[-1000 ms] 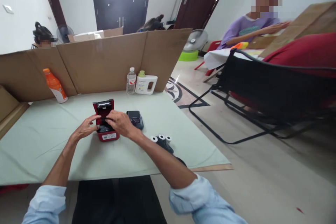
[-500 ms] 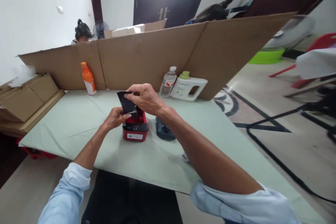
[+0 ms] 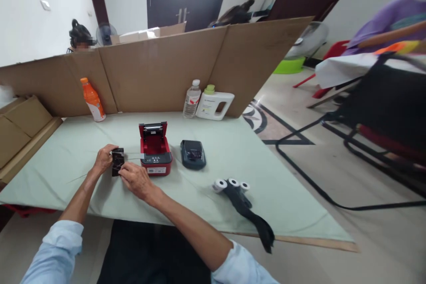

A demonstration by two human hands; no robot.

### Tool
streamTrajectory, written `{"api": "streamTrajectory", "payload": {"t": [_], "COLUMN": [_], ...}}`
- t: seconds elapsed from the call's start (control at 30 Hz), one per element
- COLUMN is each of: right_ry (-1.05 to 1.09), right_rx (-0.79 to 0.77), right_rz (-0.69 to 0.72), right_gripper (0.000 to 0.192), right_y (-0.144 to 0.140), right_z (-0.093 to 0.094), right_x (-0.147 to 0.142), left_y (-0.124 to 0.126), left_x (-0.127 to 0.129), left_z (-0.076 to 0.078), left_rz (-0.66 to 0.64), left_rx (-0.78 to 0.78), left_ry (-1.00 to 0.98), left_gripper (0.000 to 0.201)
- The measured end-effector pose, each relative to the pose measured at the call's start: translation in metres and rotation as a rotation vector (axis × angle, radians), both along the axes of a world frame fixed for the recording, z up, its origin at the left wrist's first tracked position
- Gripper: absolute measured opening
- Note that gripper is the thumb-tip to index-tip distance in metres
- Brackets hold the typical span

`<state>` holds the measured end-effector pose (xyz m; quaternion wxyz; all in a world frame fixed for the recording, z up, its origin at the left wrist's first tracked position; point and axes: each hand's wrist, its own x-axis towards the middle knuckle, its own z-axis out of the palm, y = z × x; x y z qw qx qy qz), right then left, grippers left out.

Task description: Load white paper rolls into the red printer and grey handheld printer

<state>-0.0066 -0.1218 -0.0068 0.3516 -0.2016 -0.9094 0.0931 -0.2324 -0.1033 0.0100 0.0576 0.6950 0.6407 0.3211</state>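
A thin, shiny black sheet (image 3: 117,159) is held between my two hands at the left of the table. My left hand (image 3: 104,158) pinches its upper left edge. The fingers of my right hand (image 3: 136,180) close on its lower right corner. Just right of the sheet stands a small red and black label printer (image 3: 159,170). Its lid is up, and its red inner bay shows. A second, dark blue portable printer (image 3: 193,155) sits to the right of it, lid down.
White paper rolls (image 3: 219,185) and a crumpled black strip (image 3: 245,211) lie at the table's right front. An orange bottle (image 3: 93,100), a clear bottle (image 3: 191,101) and a white jug (image 3: 208,107) stand before a cardboard screen (image 3: 166,66). Other people are beyond it and at right.
Both hands have carried the black sheet from above the red printer to the left and down. The printer's open lid and bay are uncovered now. My view has turned right, bringing the paper rolls into sight.
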Motion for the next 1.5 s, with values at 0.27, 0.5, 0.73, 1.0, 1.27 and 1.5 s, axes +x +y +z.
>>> {"api": "streamTrajectory", "payload": {"t": [0.27, 0.5, 0.73, 1.0, 1.27, 1.5], "right_ry": [-0.142, -0.136, 0.107, 0.648, 0.567, 0.419], "right_rx": [-0.009, -0.043, -0.044, -0.163, -0.261, -0.376], "right_rz": [0.01, 0.032, 0.009, -0.262, -0.779, -0.962], "right_gripper": [0.012, 0.013, 0.007, 0.023, 0.008, 0.011], "right_y": [-0.016, -0.021, -0.025, -0.067, -0.049, -0.037], "right_z": [-0.023, -0.022, -0.005, 0.018, 0.002, -0.04], "right_x": [-0.014, -0.015, 0.027, 0.186, 0.337, 0.4], "left_y": [-0.011, -0.016, -0.023, -0.039, 0.045, 0.103], "left_x": [-0.025, -0.029, 0.005, 0.154, 0.324, 0.412], "left_z": [-0.02, -0.015, 0.031, 0.101, 0.086, 0.045], "left_rz": [-0.03, -0.013, -0.12, -0.408, -0.702, -0.702], "left_rx": [-0.028, -0.035, 0.093, 0.319, 0.116, -0.208], "left_ry": [0.163, 0.219, 0.191, 0.194, 0.202, 0.351], "left_gripper": [0.044, 0.044, 0.038, 0.033, 0.027, 0.035]}}
